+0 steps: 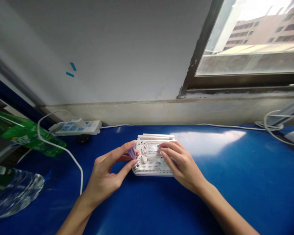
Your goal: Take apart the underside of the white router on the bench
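Observation:
A white router (148,165), perforated and with its label side up, lies on the blue table, its antennas (156,136) folded along the far edge. At its left end my left hand (112,164) pinches a small purple, partly see-through object (131,152) between thumb and fingers; its kind I cannot make out. Over the right half of the router bends my right hand (182,160), its thumb and fingertips drawn together beside the label (152,148). Whatever those fingertips may hold is too small to name. The router's right end is partly hidden under this hand.
At the back left sits a white power strip (75,127) with a plug and white cable (74,158); a small black round object (83,139) is beside it. A green bottle (26,133) and a clear bottle (17,189) lie at left. Cable loops (271,124) rest at right.

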